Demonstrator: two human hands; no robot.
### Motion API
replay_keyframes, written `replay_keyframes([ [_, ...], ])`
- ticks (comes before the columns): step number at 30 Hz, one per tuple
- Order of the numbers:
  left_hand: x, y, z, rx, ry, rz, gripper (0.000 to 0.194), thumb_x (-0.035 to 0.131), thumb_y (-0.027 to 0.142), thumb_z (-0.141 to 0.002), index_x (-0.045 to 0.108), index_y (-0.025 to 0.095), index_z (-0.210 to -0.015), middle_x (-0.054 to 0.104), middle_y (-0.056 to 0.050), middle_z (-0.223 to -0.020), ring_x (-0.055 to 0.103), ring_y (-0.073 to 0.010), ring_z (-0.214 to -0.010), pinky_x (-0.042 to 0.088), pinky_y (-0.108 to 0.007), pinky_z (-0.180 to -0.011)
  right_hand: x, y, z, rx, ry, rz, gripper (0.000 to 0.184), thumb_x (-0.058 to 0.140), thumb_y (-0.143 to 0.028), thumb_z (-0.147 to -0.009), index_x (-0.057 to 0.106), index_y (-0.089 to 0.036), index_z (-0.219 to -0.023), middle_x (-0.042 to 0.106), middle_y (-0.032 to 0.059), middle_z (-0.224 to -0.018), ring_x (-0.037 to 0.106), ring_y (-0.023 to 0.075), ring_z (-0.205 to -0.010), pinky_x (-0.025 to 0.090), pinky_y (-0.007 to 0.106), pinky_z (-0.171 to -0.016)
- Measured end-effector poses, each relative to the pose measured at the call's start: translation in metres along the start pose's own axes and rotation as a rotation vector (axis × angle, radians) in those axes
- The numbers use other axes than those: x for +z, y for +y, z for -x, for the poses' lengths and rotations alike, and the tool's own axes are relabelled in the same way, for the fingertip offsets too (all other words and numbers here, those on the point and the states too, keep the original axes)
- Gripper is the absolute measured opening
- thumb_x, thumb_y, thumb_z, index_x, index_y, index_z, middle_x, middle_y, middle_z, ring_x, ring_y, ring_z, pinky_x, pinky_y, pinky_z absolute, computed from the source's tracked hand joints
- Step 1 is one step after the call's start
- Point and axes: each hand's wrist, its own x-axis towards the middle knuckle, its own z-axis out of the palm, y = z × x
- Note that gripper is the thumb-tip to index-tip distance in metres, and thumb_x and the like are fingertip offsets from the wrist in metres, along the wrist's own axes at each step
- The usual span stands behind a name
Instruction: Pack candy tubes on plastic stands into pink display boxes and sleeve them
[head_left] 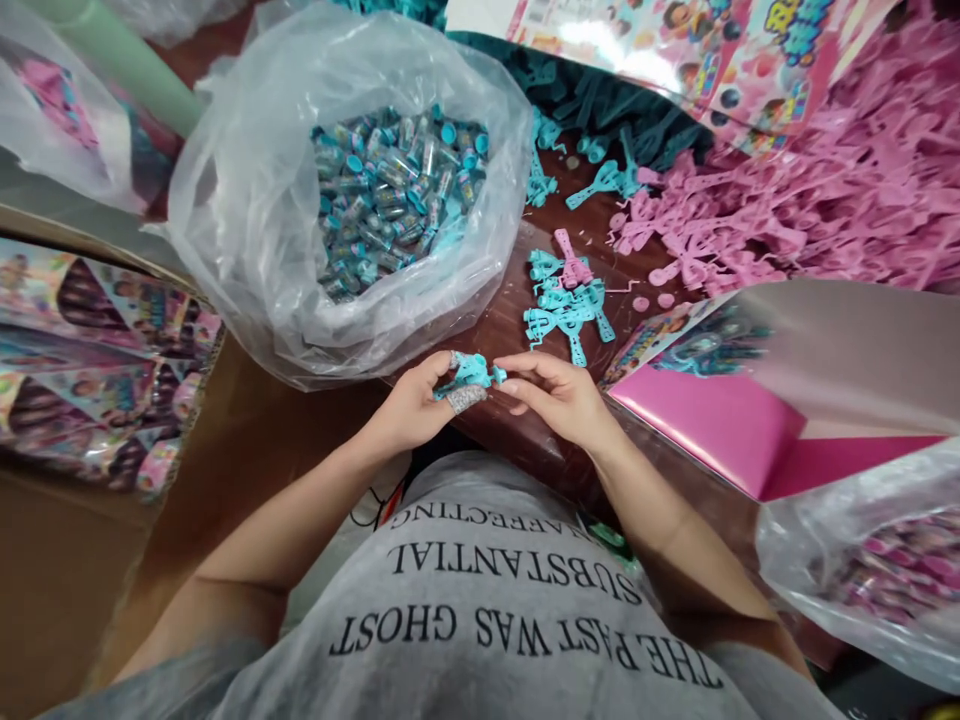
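While two hands (411,405) (559,395) pinch one blue piece (472,370), one pink piece (574,264) nearby, one bag (251,230) of tubes (409,180)

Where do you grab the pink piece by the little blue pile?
I'd pinch the pink piece by its slim end, coming from above with the right hand, which is nearer. That end seems to stick out past the blue pieces, leaving room on both sides.
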Motion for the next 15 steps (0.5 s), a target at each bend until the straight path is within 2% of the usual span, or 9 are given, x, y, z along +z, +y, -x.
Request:
replay_keyframes([
  [4, -0.004, 0.003, -0.003, -0.029, 0.023, 0.051, 0.024, 0.077, 0.037, -0.092, 0.077, 0.019, -0.109, 0.079, -0.007, -0.108, 0.070, -0.0212, -0.099, 0.056, -0.036, -0.095, 0.002, -0.002, -0.007, 0.009, -0.020, 0.030, 0.030, 0.083, -0.039, -0.088, 0.081, -0.027, -0.115, 0.077, 0.0014, -0.108, 0.071, 0.0102, -0.082, 0.068, 0.021, -0.066],
  [9, -0.011, 0.003, -0.007, -0.041, 0.043, 0.033, 0.023, 0.075, 0.036, -0.094, 0.079, 0.020, -0.109, 0.081, -0.005, -0.108, 0.072, -0.0207, -0.099, 0.057, -0.035, -0.096, 0.007, -0.007, -0.014, 0.044, 0.024, 0.014, 0.030, 0.084, -0.041, -0.086, 0.082, -0.031, -0.114, 0.079, -0.0002, -0.105, 0.072, 0.0107, -0.081, 0.069, 0.022, -0.066],
  [11, -0.012, 0.001, -0.009, -0.026, 0.045, 0.068, 0.024, 0.076, 0.037, -0.093, 0.077, 0.019, -0.108, 0.081, -0.006, -0.107, 0.073, -0.0207, -0.098, 0.057, -0.035, -0.096, 0.008, -0.010, -0.017, 0.066, 0.036, 0.020, 0.031, 0.085, -0.043, -0.086, 0.083, -0.031, -0.114, 0.079, 0.0000, -0.104, 0.073, 0.0117, -0.082, 0.069, 0.024, -0.067],
  [15, -0.014, -0.005, -0.013, -0.001, 0.128, 0.183, 0.032, 0.081, 0.038, -0.089, 0.071, 0.017, -0.111, 0.080, -0.009, -0.110, 0.074, -0.0208, -0.098, 0.059, -0.034, -0.094, 0.011, -0.013, -0.023, 0.086, 0.067, 0.026, 0.033, 0.086, -0.044, -0.083, 0.083, -0.030, -0.113, 0.080, -0.0004, -0.102, 0.073, 0.0119, -0.080, 0.071, 0.026, -0.067],
])
